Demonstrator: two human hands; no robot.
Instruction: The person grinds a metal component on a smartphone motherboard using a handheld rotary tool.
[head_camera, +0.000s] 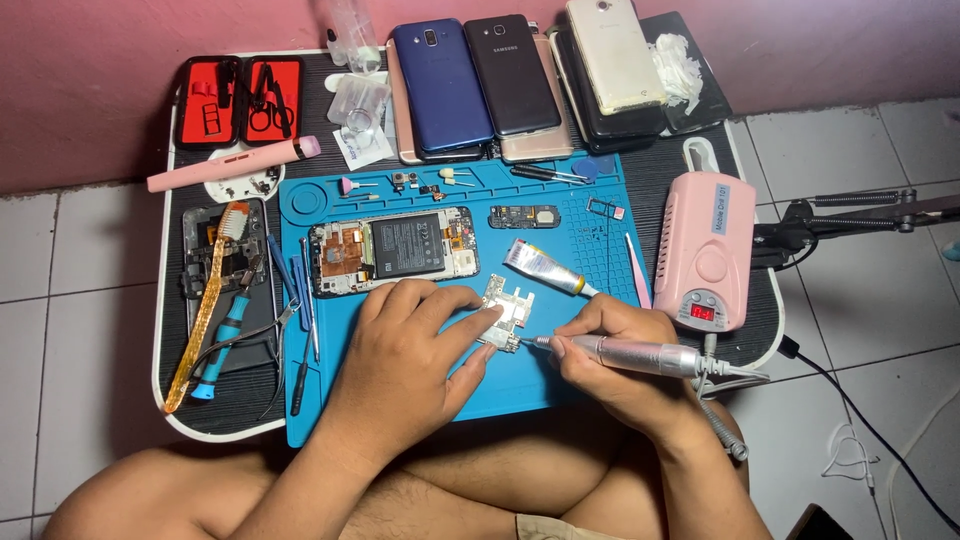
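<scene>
Now I am pinching the small circuit board (507, 314) at the mat's (330, 410) six o'clock with my left hand (405, 365), my right hand (610, 365) is gripping the grinding pen (625, 354), and pushing hard might chip it.

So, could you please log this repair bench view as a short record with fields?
Left hand: left hand pins a small circuit board to the blue work mat.
Right hand: right hand holds a silver rotary tool handpiece, tip at the board's edge.
Nearby: opened phone, glue tube, pink control unit.
Back row: stacked phones.
</scene>
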